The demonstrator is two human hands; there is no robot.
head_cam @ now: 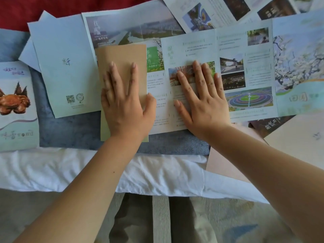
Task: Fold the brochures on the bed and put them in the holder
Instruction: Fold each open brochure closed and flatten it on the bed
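Under left grip point(122, 102): brochure panel point(121, 55), plain tan. Under right grip point(203, 99): open brochure point(198, 50), white, green headings, colour photos. Left of left grip: pale blue sheet point(64, 50), black QR code; beyond, crab brochure point(15, 120), orange-brown crab. Bed runner point(70, 130) mottled blue.

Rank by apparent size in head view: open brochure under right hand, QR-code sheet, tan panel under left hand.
1. open brochure
2. QR-code sheet
3. tan panel, partly covered by the left hand

The crab brochure point(16, 104) runs off the left edge, the top brochures point(219, 11) off the upper one. Small print on the open brochure point(245, 50) is too blurred to read.
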